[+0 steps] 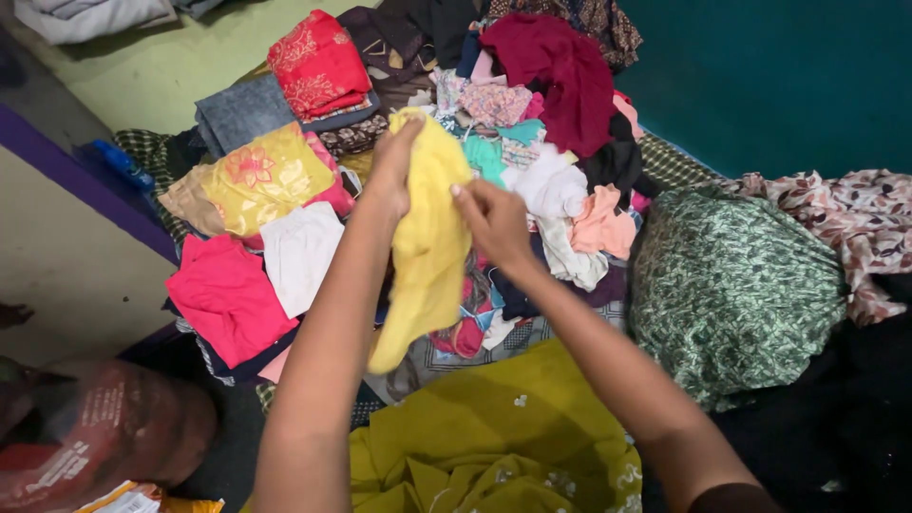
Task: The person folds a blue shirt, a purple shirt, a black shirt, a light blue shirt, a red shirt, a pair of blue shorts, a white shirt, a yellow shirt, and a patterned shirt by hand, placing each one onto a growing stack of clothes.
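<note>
Nearest the camera: mustard-yellow cloth with small white motifs, spread low in the foreground, beneath both forearms. At lower left, a reddish plastic sack, apart from the work.

Mid-frame: yellow garment, held up off the pile, long axis running top to bottom with a slight lean, lower end hanging free above the mustard cloth. Left hand pinched shut on the top edge, fingers wrapped over the upper corner. Right hand closed on the right-hand edge a little lower down, thumb and fingertips gripping the fabric. Both hands touching the garment; left higher and on the garment's left side, right just beside it on the opposite side. Garment lying directly between the two hands, no gap.

Left of the held piece: pink folded cloth, white folded cloth and a glossy yellow floral piece, laid in a rough row, close together. Right: green patterned bundle, bulky, near the right forearm; limited side room there.

Farther off: loose heap of mixed clothes, topped by a dark red garment, directly behind the hands. Red embroidered folded piece on a stack at upper left. Open room mainly upward and toward the camera.
</note>
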